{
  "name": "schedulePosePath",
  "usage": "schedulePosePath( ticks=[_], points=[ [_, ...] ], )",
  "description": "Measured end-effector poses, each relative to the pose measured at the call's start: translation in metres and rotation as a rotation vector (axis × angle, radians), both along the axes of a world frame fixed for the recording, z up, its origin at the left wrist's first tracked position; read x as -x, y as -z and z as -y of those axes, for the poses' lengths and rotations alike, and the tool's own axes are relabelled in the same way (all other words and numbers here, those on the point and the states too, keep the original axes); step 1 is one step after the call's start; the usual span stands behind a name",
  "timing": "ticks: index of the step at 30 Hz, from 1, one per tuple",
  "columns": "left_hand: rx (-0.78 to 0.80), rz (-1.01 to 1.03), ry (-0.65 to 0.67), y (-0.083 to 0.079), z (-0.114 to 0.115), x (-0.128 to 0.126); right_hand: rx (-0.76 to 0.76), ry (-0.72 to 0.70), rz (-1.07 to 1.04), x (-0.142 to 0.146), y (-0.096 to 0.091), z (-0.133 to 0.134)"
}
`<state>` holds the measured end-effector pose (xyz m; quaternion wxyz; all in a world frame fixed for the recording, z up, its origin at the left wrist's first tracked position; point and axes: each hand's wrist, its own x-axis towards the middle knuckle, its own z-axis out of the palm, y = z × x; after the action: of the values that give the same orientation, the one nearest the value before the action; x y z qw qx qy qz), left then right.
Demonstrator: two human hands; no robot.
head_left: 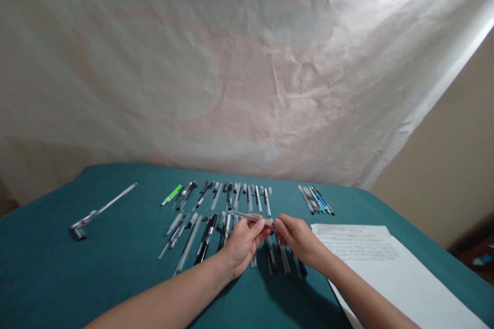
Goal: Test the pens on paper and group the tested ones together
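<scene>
Above the middle of the table, my left hand (pixel 244 244) is closed around a slim, translucent pen (pixel 243 214), whose long end points to the left. My right hand (pixel 296 234) pinches the same pen at its right end; whether its fingers grip a cap or the tip is hidden. Under and around both hands lies a front row of pens and loose caps, including a black pen (pixel 206 239) and a clear pen (pixel 189 244). Behind it runs a second row, with a white pen (pixel 258 199) and a bright green marker (pixel 171 195) at its left end.
A group of blue and grey pens (pixel 315 199) lies at the back right. Sheets of paper with handwriting (pixel 357 242) rest on the right. A long, thin rod with a dark end (pixel 104 209) is at the left. A draped cloth (pixel 247 72) hangs behind the green-covered table (pixel 57 277).
</scene>
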<state>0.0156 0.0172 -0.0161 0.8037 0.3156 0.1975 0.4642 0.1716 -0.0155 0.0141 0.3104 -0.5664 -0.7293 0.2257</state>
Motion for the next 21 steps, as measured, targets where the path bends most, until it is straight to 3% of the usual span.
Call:
schedulePosePath(
  ticks=[3,8,21],
  points=[
    [0.003,0.000,-0.004,-0.0001,-0.0008,-0.0004,0.022,-0.021,-0.039,-0.0006,0.0003,-0.0004],
    [0.016,-0.016,-0.012,-0.0018,-0.0011,0.0002,-0.065,-0.006,0.009,-0.0011,-0.0055,0.0024],
    [0.006,-0.025,-0.004,-0.0010,-0.0015,0.0004,-0.024,-0.029,-0.022,-0.0014,-0.0028,0.0015]
  ],
)
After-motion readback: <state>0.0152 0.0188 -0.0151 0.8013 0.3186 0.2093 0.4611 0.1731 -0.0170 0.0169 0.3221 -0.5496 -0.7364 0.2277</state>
